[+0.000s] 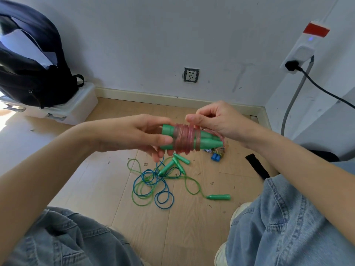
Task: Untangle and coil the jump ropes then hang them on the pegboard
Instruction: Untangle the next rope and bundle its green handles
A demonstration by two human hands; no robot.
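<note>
Two green handles [192, 138], pink rope [183, 138] wound round, sit mid-frame in our left hand [146, 135]; right hand [213, 120] fingers pinch the rope. Four loose handles [219, 197] lie on the floor [107, 181] below.

1 head-worn view
Looks forward and down, close over both hands, toward floor [107, 181] and wall [153, 35].

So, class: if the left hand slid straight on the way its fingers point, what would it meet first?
The left hand points rightward along the green handles it grips, so it would likely meet the pink rope coils first, then the right hand; depth is uncertain.
</note>
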